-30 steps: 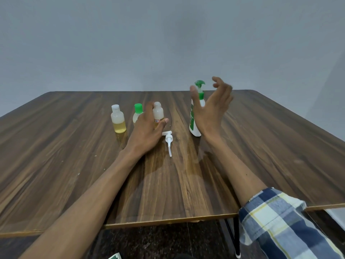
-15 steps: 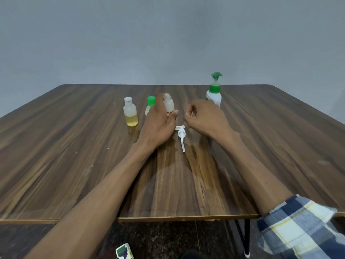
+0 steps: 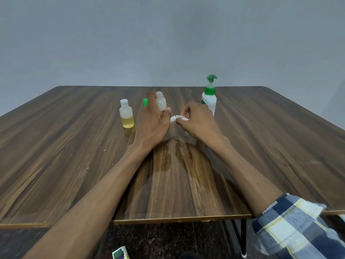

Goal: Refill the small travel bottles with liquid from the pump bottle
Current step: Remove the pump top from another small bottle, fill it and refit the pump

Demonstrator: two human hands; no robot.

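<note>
A: Any writing we can read? We see a red mark low on the clear bottle point(image 3: 161, 103), but our left hand point(image 3: 153, 124) covers most of it, so we cannot read it. The pump bottle point(image 3: 209, 101) shows a strip of green print at its left edge, also unreadable.

B: Agreed. And at the bottom edge a small printed carton point(image 3: 121, 254) pokes in, too little of it showing to read.

A: How do our things stand? The pump bottle stands upright on the table point(image 3: 74, 146), long axis vertical, its green nozzle pointing right. It is just behind our right hand point(image 3: 197, 122).

B: The clear bottle is upright too, our left fingers curled round it with the thumb toward the right. The yellow bottle point(image 3: 127, 114) stands upright to its left, white cap on, about half full. Between them only the green cap point(image 3: 145, 102) of a third bottle shows behind our hand.

A: And the right hand? Its fingertips pinch a small white pump point(image 3: 176, 118), which lies roughly sideways, one end toward our left thumb. It is blurred, so we cannot tell whether it touches the table
</note>
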